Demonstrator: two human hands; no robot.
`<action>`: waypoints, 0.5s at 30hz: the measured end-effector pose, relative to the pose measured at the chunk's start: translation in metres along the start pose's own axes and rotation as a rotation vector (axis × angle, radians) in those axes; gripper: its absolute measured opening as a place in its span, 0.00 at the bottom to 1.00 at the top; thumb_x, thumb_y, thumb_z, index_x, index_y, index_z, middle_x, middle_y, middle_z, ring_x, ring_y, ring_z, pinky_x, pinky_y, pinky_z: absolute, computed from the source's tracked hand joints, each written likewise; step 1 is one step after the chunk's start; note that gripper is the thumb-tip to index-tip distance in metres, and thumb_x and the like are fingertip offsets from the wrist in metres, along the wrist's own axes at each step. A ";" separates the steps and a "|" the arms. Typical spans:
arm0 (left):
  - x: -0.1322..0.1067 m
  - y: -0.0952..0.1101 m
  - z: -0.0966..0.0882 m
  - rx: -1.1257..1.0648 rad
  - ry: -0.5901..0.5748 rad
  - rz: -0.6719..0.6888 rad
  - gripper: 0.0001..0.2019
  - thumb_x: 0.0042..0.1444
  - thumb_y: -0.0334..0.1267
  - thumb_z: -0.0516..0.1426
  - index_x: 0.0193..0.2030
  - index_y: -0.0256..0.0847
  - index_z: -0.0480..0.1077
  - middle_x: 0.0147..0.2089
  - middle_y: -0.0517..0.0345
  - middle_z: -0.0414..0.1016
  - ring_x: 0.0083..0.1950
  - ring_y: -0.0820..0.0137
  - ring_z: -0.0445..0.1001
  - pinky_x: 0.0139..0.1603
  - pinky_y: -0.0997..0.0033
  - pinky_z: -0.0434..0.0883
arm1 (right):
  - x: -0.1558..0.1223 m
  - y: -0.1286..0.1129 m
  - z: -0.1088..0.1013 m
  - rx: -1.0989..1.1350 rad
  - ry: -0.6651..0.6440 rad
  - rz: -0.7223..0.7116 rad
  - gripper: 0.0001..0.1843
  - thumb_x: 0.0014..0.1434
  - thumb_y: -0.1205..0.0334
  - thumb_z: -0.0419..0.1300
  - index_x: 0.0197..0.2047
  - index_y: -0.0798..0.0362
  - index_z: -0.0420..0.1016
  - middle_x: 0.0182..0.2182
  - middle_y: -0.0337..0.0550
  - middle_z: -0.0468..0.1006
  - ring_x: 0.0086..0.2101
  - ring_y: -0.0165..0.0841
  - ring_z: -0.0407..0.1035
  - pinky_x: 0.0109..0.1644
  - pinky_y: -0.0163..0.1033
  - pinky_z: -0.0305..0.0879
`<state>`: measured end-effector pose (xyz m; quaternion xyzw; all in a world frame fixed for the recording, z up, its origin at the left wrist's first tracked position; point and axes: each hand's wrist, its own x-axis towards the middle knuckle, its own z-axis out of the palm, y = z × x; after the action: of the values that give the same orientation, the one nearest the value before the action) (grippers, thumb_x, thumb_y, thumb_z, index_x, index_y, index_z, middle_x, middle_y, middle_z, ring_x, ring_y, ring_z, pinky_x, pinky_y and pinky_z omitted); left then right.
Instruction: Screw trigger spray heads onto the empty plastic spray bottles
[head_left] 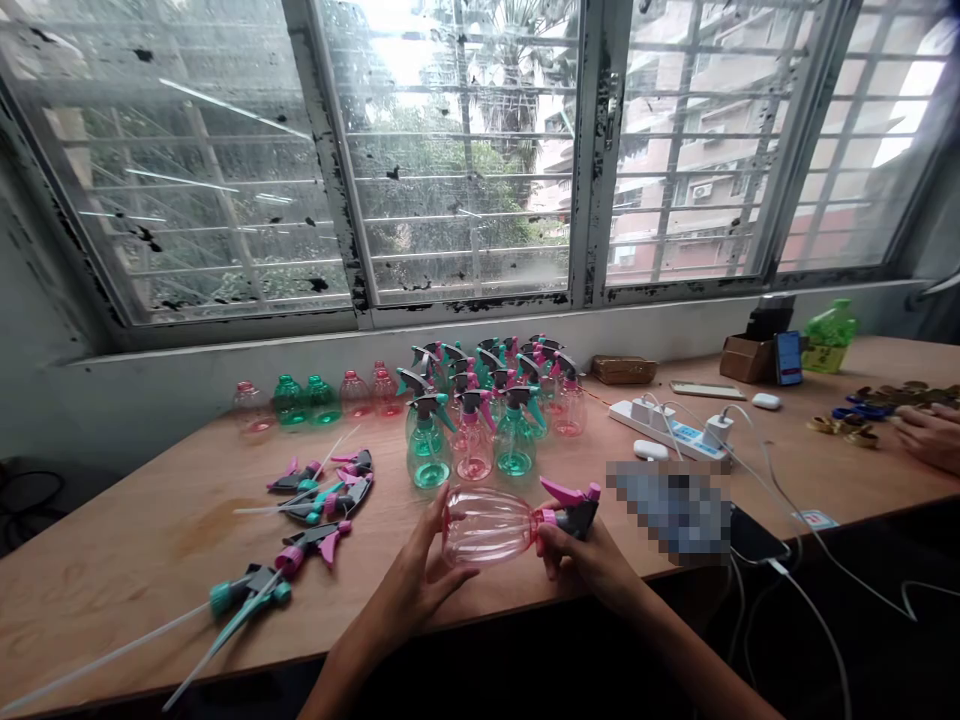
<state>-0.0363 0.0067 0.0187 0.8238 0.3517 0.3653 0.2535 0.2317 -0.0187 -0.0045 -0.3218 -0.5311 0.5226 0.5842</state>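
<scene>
A pink see-through spray bottle (487,525) lies sideways between my hands, just above the table's near edge. My left hand (420,575) cups its round body, fingers wrapped round the base. My right hand (574,555) grips the neck and collar, where a grey and pink trigger head (574,500) sits on the bottle. Behind it stand several finished teal and pink spray bottles (480,420) in a cluster.
Loose trigger heads with dip tubes (319,490) lie at left, two teal ones (247,595) nearer the edge. Headless bottles (315,398) line the wall. A power strip (667,425) with cables, a phone (787,357), boxes and another person's hand (930,435) are at right.
</scene>
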 end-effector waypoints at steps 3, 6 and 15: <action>-0.001 0.001 0.000 -0.008 -0.016 0.015 0.49 0.60 0.49 0.62 0.76 0.56 0.31 0.75 0.46 0.52 0.71 0.53 0.61 0.71 0.46 0.59 | 0.000 0.003 -0.001 -0.021 -0.005 -0.009 0.17 0.61 0.49 0.67 0.44 0.53 0.73 0.26 0.37 0.79 0.20 0.29 0.71 0.23 0.31 0.61; -0.001 0.002 -0.002 -0.026 -0.025 0.012 0.49 0.60 0.50 0.61 0.76 0.52 0.31 0.73 0.42 0.56 0.71 0.52 0.61 0.71 0.45 0.58 | 0.000 0.005 -0.001 -0.072 -0.024 -0.023 0.17 0.62 0.48 0.66 0.36 0.55 0.76 0.25 0.39 0.78 0.20 0.28 0.71 0.23 0.32 0.60; 0.000 0.001 0.001 0.038 0.031 0.056 0.42 0.65 0.48 0.57 0.76 0.56 0.33 0.72 0.46 0.58 0.70 0.52 0.62 0.68 0.48 0.64 | 0.000 0.000 0.001 -0.059 0.038 -0.003 0.21 0.58 0.45 0.68 0.44 0.53 0.74 0.25 0.38 0.79 0.19 0.31 0.72 0.21 0.32 0.60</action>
<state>-0.0351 0.0062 0.0192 0.8321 0.3393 0.3783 0.2222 0.2305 -0.0188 -0.0046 -0.3478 -0.5355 0.4998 0.5852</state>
